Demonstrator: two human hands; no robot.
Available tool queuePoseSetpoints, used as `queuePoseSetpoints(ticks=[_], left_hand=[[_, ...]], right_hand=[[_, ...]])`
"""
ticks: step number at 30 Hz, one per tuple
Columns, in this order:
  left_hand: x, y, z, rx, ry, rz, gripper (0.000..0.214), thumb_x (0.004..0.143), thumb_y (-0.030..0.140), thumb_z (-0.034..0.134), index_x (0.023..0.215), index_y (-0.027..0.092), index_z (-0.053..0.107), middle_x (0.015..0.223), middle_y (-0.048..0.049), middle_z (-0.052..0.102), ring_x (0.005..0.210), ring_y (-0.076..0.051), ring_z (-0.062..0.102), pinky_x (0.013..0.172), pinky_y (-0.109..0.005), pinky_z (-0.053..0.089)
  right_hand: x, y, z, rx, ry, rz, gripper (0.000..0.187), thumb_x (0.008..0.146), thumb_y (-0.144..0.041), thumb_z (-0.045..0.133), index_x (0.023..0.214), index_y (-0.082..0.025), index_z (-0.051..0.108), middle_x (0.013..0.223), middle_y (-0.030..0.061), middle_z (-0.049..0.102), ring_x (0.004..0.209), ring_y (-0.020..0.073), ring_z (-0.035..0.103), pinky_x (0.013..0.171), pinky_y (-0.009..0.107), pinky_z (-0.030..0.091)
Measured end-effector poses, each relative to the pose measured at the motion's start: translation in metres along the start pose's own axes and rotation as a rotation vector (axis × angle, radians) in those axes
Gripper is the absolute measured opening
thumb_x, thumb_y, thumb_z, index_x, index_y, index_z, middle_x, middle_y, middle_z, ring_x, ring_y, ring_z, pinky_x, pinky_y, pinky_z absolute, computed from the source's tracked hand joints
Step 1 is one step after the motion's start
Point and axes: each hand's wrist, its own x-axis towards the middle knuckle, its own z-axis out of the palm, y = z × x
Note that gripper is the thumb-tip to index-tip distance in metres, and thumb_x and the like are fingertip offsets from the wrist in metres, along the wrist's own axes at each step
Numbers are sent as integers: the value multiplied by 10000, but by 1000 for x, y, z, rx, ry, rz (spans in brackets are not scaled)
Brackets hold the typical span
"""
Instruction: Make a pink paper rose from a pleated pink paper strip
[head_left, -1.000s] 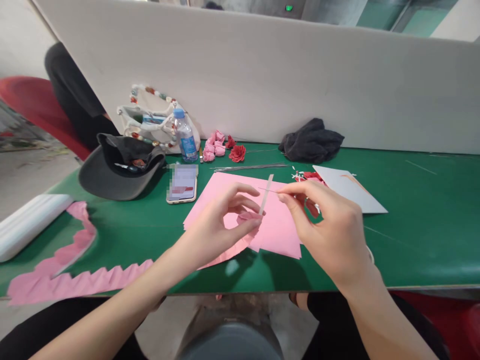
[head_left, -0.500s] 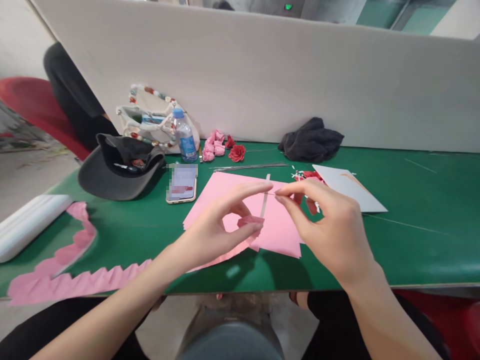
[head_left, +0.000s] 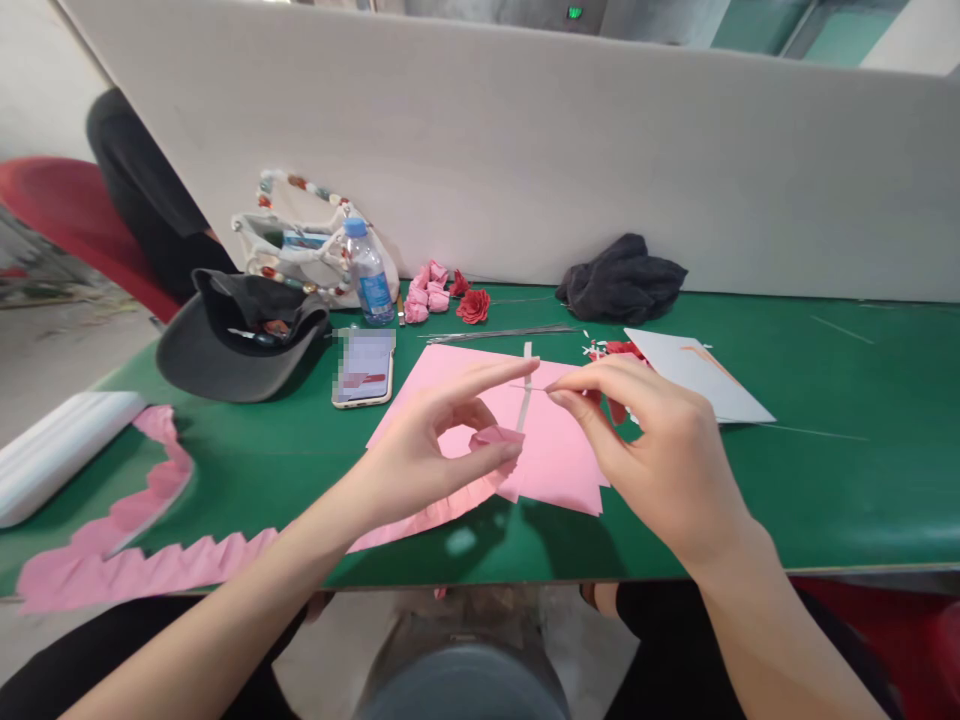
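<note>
My left hand [head_left: 427, 460] pinches a small roll of pink paper [head_left: 495, 437] between thumb and fingertips. A long scalloped pink paper strip [head_left: 127, 570] runs from the table's left front and passes under my left forearm, and a pink edge [head_left: 427, 520] continues up toward the roll. My right hand [head_left: 660, 450] pinches a thin wire [head_left: 529, 387] at its fingertips, and the wire points left toward my left hand. A narrow pale strip [head_left: 524, 395] stands just beyond the roll. Beneath both hands lies a pink paper sheet [head_left: 559, 470].
The green table [head_left: 825, 500] holds a dark cap [head_left: 240, 350], a blurred phone [head_left: 364, 367], a water bottle [head_left: 369, 275], a beaded bag [head_left: 300, 250], paper roses [head_left: 442, 295], wires [head_left: 499, 333], dark cloth [head_left: 621, 280] and a white card [head_left: 694, 375]. A seated person [head_left: 142, 200] is beyond the left end.
My left index finger has straightened and risen toward the wire, leaving the pink roll more exposed. My right hand has shifted slightly left, and the view has tilted a little.
</note>
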Motion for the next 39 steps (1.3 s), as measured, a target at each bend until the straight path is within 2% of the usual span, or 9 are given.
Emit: queuePoseSetpoints(ticks=[3, 8, 11, 17, 26, 31, 35, 39], left_hand=[[0, 0, -2, -68, -27, -24, 567, 891, 232, 692, 1401, 409, 519, 1445, -32, 526, 741, -92, 624, 752, -294, 568], [1, 1, -5, -127, -51, -13, 587, 876, 236, 715, 1414, 360, 516, 1384, -37, 565, 741, -92, 615, 753, -290, 579], [2, 1, -5, -129, -36, 2, 594, 867, 238, 725, 1411, 356, 520, 1413, -29, 535, 740, -89, 608, 753, -289, 587], [2, 1, -4, -107, -20, 19, 577, 882, 201, 697, 1408, 364, 526, 1449, -21, 492, 736, -84, 627, 759, -288, 600], [4, 3, -7, -116, -18, 5, 572, 872, 233, 715, 1398, 369, 537, 1354, -18, 558, 713, -80, 620, 764, -291, 604], [5, 3, -6, -97, -1, 14, 570, 876, 230, 707, 1400, 374, 535, 1322, -24, 579, 712, -89, 622, 777, -314, 603], [6, 3, -5, -85, 6, 7, 581, 875, 234, 707, 1413, 358, 526, 1302, -38, 598, 721, -102, 631, 793, -335, 601], [7, 4, -6, -100, 30, 3, 581, 860, 238, 721, 1404, 331, 542, 1417, -57, 539, 726, -102, 626, 819, -347, 600]], right_hand=[[0, -1, 0, 21, 5, -6, 128, 873, -36, 637, 882, -152, 689, 774, 4, 652, 723, 116, 570, 672, 246, 442], [1, -4, 2, 56, -3, 7, 142, 863, -25, 650, 862, -166, 670, 780, -11, 656, 715, 104, 565, 668, 235, 439], [0, -4, 2, 67, -15, 25, 124, 867, -44, 656, 868, -167, 673, 774, -16, 644, 689, 98, 546, 648, 230, 436], [-2, -5, -1, 47, -45, 28, 130, 882, -40, 631, 882, -159, 684, 815, -6, 675, 756, 97, 595, 689, 211, 451], [-2, -7, 1, 77, -47, 28, 157, 847, -22, 664, 845, -179, 670, 770, -38, 664, 690, 82, 576, 654, 205, 451], [-2, -7, 1, 79, -98, 41, 128, 901, -65, 620, 888, -180, 675, 863, -13, 692, 760, 92, 622, 691, 209, 468], [-2, -7, 0, 67, -111, 52, 133, 901, -67, 614, 847, -178, 663, 798, -16, 671, 684, 95, 585, 639, 227, 456], [-3, -7, 1, 74, -125, 59, 126, 899, -82, 617, 855, -189, 664, 810, -10, 682, 680, 107, 582, 601, 242, 443]])
